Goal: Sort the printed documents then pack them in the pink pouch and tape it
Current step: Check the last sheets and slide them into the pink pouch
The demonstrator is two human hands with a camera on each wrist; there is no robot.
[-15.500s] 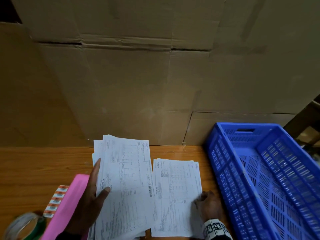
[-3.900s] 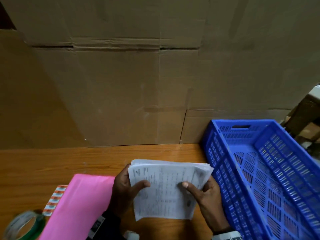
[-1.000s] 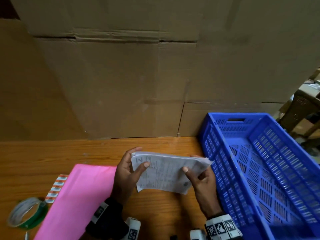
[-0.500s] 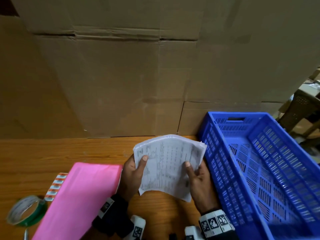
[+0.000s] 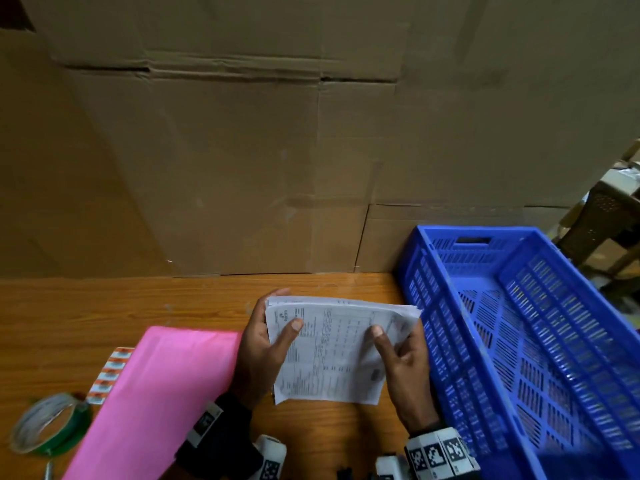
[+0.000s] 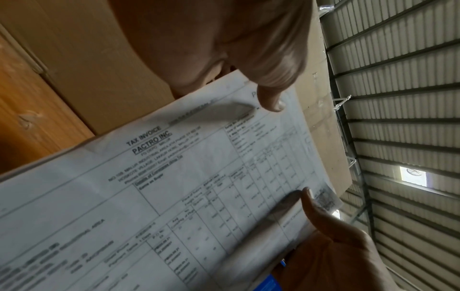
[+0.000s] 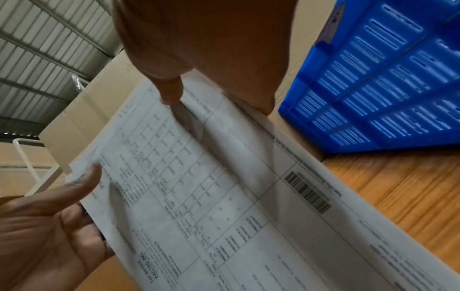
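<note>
A stack of printed documents (image 5: 332,351), tax invoices with tables and a barcode, is held just above the wooden table (image 5: 104,306). My left hand (image 5: 258,341) grips its left edge, thumb on the top sheet and fingers behind. My right hand (image 5: 405,355) grips the right edge the same way. The left wrist view shows the top sheet (image 6: 174,187) under my left thumb (image 6: 271,98). In the right wrist view my right thumb (image 7: 171,92) presses the sheet (image 7: 224,187). The pink pouch (image 5: 162,393) lies flat on the table, left of my left hand. A tape roll (image 5: 45,424) sits at the table's near left.
A blue slotted crate (image 5: 519,341) stands close by the right edge of the stack. A strip of small stickers (image 5: 110,372) pokes out from under the pouch's left side. Tall cardboard boxes (image 5: 277,150) wall off the back of the table.
Two loose piles have been gathered into one stack held by both hands. In the last half second the stack tipped from upright and arched to a flatter tilt.
</note>
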